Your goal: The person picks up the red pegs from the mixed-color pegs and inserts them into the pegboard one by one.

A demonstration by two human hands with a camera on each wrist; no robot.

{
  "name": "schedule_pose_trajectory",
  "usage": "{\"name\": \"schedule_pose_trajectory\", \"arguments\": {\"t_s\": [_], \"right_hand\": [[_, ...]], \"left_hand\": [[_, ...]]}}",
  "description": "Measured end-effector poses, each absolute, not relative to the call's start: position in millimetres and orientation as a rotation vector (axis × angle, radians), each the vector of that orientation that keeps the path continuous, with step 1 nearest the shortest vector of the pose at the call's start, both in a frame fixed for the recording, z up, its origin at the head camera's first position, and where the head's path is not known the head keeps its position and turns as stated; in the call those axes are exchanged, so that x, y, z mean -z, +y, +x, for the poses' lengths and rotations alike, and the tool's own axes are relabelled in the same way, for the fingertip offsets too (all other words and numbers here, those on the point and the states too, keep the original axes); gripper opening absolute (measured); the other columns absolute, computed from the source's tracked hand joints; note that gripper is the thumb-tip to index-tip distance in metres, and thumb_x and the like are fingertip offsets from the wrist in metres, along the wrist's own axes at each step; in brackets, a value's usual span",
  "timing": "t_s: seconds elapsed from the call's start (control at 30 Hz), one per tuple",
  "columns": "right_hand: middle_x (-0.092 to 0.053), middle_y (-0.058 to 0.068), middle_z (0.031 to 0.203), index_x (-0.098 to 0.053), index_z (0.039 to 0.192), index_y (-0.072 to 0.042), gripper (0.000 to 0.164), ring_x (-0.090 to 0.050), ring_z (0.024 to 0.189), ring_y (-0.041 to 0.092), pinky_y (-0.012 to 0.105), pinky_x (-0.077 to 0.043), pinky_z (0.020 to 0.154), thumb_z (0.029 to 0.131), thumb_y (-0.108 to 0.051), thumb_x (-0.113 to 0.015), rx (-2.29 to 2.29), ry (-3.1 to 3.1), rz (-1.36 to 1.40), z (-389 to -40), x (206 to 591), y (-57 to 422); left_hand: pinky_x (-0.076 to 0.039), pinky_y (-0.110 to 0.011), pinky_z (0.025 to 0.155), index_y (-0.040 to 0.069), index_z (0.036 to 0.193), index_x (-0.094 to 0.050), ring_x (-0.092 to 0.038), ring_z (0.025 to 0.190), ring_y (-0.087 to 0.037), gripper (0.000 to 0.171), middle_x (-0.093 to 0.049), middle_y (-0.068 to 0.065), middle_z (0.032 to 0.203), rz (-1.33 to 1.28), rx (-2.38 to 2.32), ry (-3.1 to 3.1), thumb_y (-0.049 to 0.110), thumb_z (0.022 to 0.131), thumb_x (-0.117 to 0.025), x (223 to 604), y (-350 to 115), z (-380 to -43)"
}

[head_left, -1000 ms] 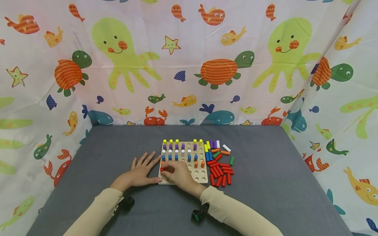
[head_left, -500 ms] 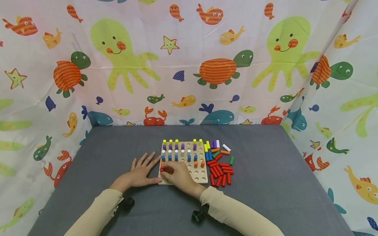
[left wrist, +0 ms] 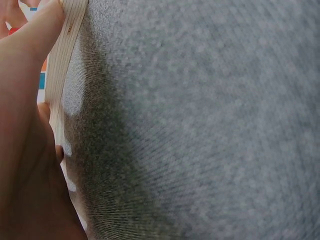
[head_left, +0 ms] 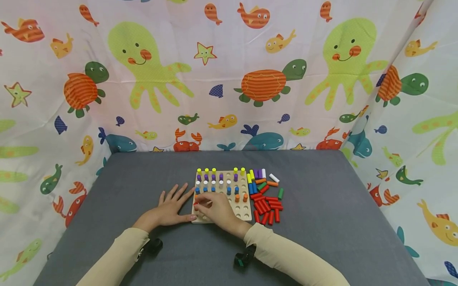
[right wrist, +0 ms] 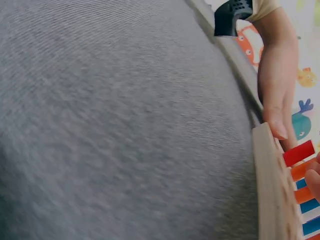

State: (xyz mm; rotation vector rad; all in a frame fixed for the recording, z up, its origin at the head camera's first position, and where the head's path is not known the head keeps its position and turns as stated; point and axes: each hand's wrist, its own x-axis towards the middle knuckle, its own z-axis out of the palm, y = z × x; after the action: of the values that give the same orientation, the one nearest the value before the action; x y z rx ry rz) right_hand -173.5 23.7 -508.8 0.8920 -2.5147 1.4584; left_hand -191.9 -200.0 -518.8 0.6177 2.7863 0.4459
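My left hand lies with fingers spread at the left side of a wooden pegboard. Its thumb rests on the board's near left corner, and in the left wrist view the hand lies along the board's edge. Over the board's left part is my right hand, thumb and index fingertips bent close beside a red peg. In the right wrist view that red peg stands in the board with its whole length showing, and the right fingertips are just off its end, near the orange pegs.
Rows of yellow, purple, white, blue and orange pegs stand in the board, with gaps. Right of it lie loose pegs, mostly red pegs, plus a green peg and a white peg. A patterned curtain surrounds the grey table.
The right index finger has lifted slightly near the red peg, and the right forearm has shifted a little to the right. My left hand stays in place.
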Motion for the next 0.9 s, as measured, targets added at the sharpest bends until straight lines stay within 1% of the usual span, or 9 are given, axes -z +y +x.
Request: {"name": "schedule_pose_trajectory", "arguments": {"t_s": [0.13, 0.23, 0.4, 0.57, 0.83, 0.9], "right_hand": [[-0.077, 0.007, 0.105, -0.074, 0.112, -0.005, 0.025, -0.073, 0.089, 0.014, 0.024, -0.059, 0.076, 0.09, -0.017, -0.073, -1.488, -2.502, 0.897, -174.8, 498.9, 26.6], [-0.077, 0.008, 0.105, -0.074, 0.111, -0.004, 0.024, -0.073, 0.089, 0.017, 0.028, -0.06, 0.075, 0.09, -0.016, -0.073, -1.53, -2.499, 0.894, -174.3, 493.9, 29.9], [-0.077, 0.007, 0.106, -0.074, 0.112, -0.005, 0.025, -0.073, 0.091, 0.017, 0.028, -0.06, 0.075, 0.09, -0.017, -0.073, -1.619, -2.52, 0.86, -170.9, 491.5, 38.6], [-0.077, 0.007, 0.107, -0.073, 0.114, -0.006, 0.027, -0.073, 0.093, 0.018, 0.027, -0.059, 0.075, 0.09, -0.018, -0.074, -1.659, -2.538, 0.839, -167.5, 489.8, 53.6], [-0.077, 0.005, 0.102, -0.073, 0.115, -0.007, 0.03, -0.072, 0.091, 0.016, 0.025, -0.058, 0.075, 0.087, -0.017, -0.077, -1.702, -2.65, 0.783, -169.1, 482.3, 88.9], [-0.077, 0.005, 0.102, -0.073, 0.116, -0.009, 0.031, -0.072, 0.091, 0.016, 0.025, -0.058, 0.075, 0.087, -0.017, -0.077, -1.702, -2.668, 0.772, -169.6, 481.4, 99.7]], "left_hand": [[-0.003, -0.08, 0.11, 0.034, 0.16, -0.013, -0.005, 0.153, -0.047, 0.101, -0.011, -0.011, 0.168, 0.624, -0.465, 2.795, 0.077, 0.08, -0.059, 522.3, -201.3, -193.4], [-0.002, -0.079, 0.111, 0.038, 0.159, -0.01, -0.003, 0.154, -0.045, 0.101, -0.008, -0.009, 0.169, 0.615, -0.452, 2.792, 0.078, 0.08, -0.057, 527.7, -202.8, -195.0], [0.001, -0.077, 0.113, 0.04, 0.159, -0.007, 0.001, 0.155, -0.041, 0.101, -0.003, -0.004, 0.17, 0.599, -0.457, 2.783, 0.081, 0.08, -0.054, 532.4, -204.6, -196.6], [0.003, -0.076, 0.113, 0.04, 0.159, -0.007, 0.002, 0.155, -0.041, 0.103, -0.003, -0.004, 0.17, 0.593, -0.468, 2.764, 0.082, 0.078, -0.054, 530.1, -204.2, -197.6], [0.002, -0.075, 0.114, 0.043, 0.158, -0.004, 0.004, 0.156, -0.039, 0.103, 0.001, -0.001, 0.17, 0.572, -0.434, 2.759, 0.085, 0.078, -0.052, 534.0, -205.5, -199.5], [0.002, -0.076, 0.113, 0.043, 0.158, -0.005, 0.003, 0.155, -0.04, 0.102, 0.0, -0.002, 0.17, 0.575, -0.441, 2.761, 0.084, 0.078, -0.052, 534.3, -205.9, -199.3]]}}
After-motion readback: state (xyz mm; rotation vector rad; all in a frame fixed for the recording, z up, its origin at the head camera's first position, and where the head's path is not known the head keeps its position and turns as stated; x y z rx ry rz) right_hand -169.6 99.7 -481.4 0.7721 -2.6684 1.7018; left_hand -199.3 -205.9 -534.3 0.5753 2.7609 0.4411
